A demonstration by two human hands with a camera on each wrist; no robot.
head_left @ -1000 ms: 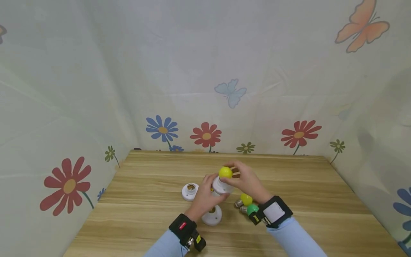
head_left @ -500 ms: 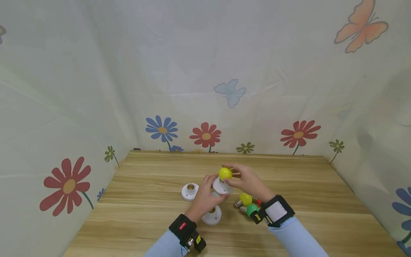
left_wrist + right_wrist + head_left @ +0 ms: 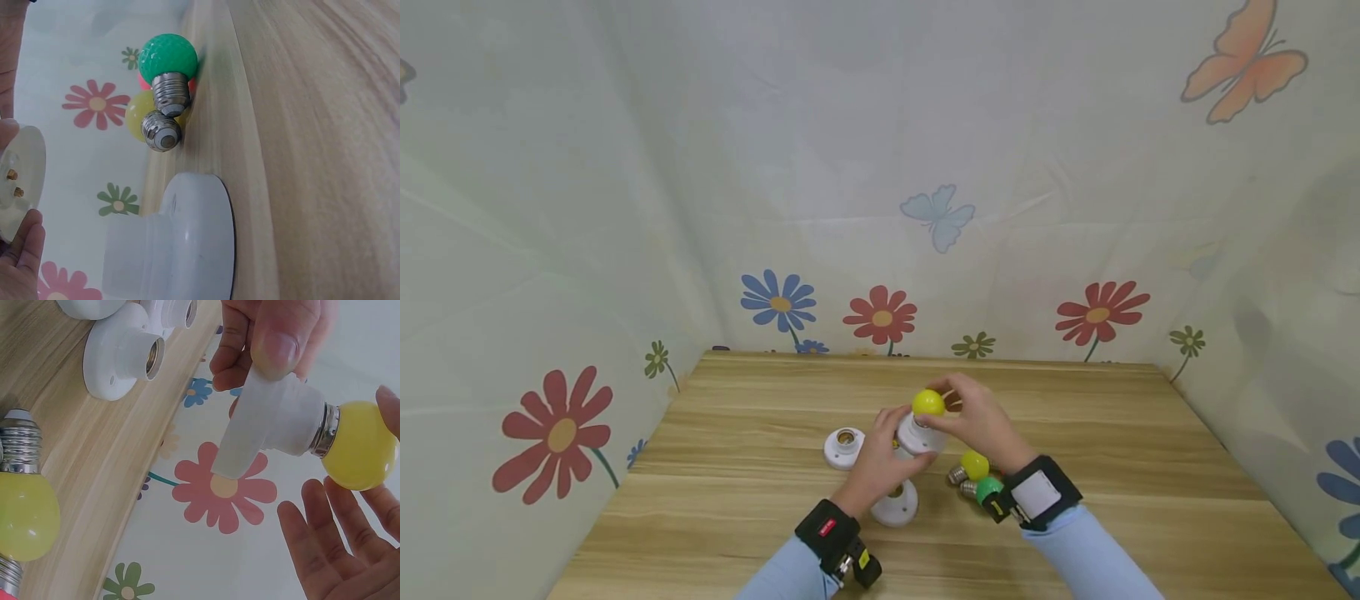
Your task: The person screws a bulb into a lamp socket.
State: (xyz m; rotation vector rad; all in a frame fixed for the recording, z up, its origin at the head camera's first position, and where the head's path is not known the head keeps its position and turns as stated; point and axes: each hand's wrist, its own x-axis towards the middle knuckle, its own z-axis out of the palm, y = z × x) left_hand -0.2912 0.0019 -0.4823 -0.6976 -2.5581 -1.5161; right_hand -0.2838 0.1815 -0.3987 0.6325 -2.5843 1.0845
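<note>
My left hand [image 3: 877, 462] grips a white lamp holder [image 3: 917, 437] by its round base, raised above the table. A yellow bulb [image 3: 928, 402] stands in the holder's mouth. My right hand [image 3: 983, 423] pinches the bulb between thumb and fingers. Part of the bulb's metal screw collar [image 3: 325, 430] shows between the yellow globe and the holder in the right wrist view. There the lower fingers [image 3: 312, 537] are spread and apart from the bulb. The left wrist view shows the underside of the held lamp holder [image 3: 25, 169] with brass screws.
Several empty white lamp holders, one at the left [image 3: 842, 450] and one nearer [image 3: 897, 507], sit around my left hand on the wooden table [image 3: 760, 500]. Loose yellow [image 3: 975, 464] and green [image 3: 989, 487] bulbs lie under my right wrist, with a red bulb [image 3: 142, 81] mostly hidden behind them.
My right hand has shifted slightly and turned about the yellow bulb, its wrist moving out and back. The red bulb, glimpsed half a second ago, is covered again. My left hand stays still.
</note>
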